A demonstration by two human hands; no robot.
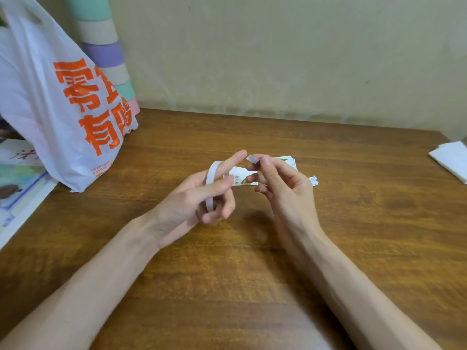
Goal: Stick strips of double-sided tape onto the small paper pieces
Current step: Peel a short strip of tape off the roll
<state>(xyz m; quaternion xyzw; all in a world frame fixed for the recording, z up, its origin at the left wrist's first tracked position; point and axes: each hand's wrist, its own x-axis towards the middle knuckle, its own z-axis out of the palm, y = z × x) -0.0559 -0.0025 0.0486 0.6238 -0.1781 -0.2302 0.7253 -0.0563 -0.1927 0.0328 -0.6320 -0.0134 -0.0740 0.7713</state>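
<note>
now the left hand (197, 195) is holding a thin white ring of double-sided tape (210, 180) above the middle of the brown wooden counter (252, 274). its grip is curling round the ring, with the index finger poking straight through and the thumb lying across the front. the right hand (285, 188) is pinching a short whitish strip of tape (252, 159) in a tight grip of thumb and index fingertip, just beside the left index fingertip. small printed paper pieces (240, 179) are lying flat on the counter just behind both hands, partly hidden by them. a tiny crumpled white scrap (313, 180) is lying beside the right hand. a white plastic bag with orange characters (63, 109) is standing at the far left corner, with a stack of pastel rolls (106, 46) rising behind it. printed sheets (17, 178) are lying along the left edge, and folded white paper (452, 157) is resting at the right edge.
</note>
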